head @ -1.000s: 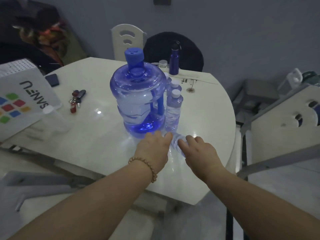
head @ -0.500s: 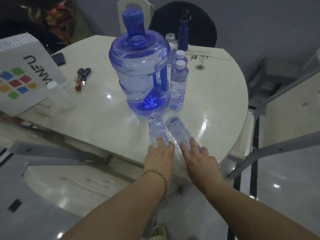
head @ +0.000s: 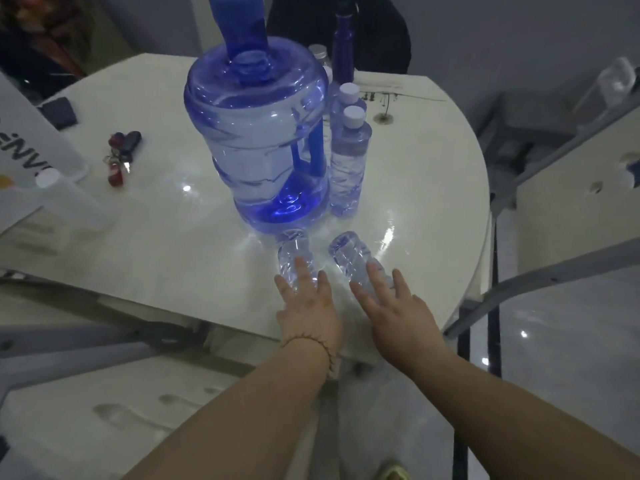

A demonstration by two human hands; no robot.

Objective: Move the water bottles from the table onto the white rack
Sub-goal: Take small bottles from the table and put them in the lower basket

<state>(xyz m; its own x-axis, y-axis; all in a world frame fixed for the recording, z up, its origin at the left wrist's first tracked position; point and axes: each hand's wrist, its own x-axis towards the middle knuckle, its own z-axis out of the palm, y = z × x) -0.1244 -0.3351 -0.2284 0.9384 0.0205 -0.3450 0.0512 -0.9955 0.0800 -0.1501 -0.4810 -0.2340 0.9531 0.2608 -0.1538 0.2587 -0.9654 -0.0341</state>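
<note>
Two small clear water bottles lie on their sides near the front edge of the white round table (head: 173,258). My left hand (head: 306,306) lies over the neck end of the left lying bottle (head: 292,247), thumb on one side and fingers on top. The right lying bottle (head: 348,252) is covered the same way by my right hand (head: 398,310). Behind them stands a large blue water jug (head: 256,133) with two upright small bottles (head: 348,161) beside it. The white rack (head: 561,202) is to the right of the table.
A dark blue flask (head: 343,46) stands at the table's back. Keys (head: 119,157), a dark flat object (head: 59,112), a white printed box (head: 31,140) and another lying clear bottle (head: 69,195) occupy the left side. Grey metal bars (head: 540,278) run between table and rack.
Both hands have drawn the two lying bottles away from the jug toward the table's front edge. The view has shifted lower and closer to the table.
</note>
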